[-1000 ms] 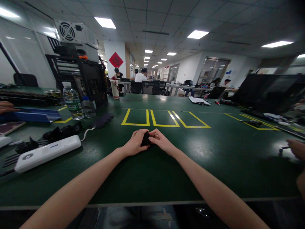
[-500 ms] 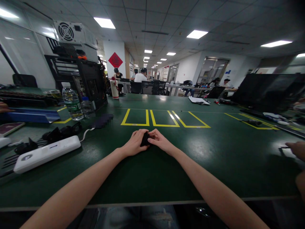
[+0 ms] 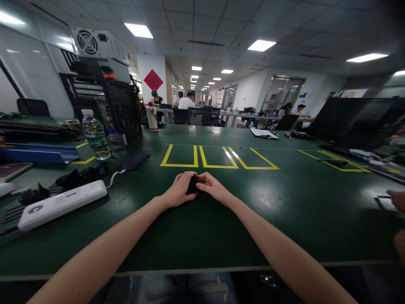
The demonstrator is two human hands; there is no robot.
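- While cupping a small black object (image 3: 192,185) in the left hand (image 3: 179,188), meet its right side with the bent fingertips of the right hand (image 3: 212,186); cannot tell whether pinching it.
- Find it on or just over the green table (image 3: 278,219), near the middle; cannot tell which.
- See yellow tape frames (image 3: 220,167) just beyond.
- Farther left, see a white elongated device (image 3: 63,204) and a clear water bottle (image 3: 95,137).
- At far right, see a co-worker's hand (image 3: 397,199).

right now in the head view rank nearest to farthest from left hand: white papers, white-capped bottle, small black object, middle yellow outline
1. Small black object, in left hand
2. Middle yellow outline, just ahead
3. White-capped bottle, left
4. White papers, far ahead, right
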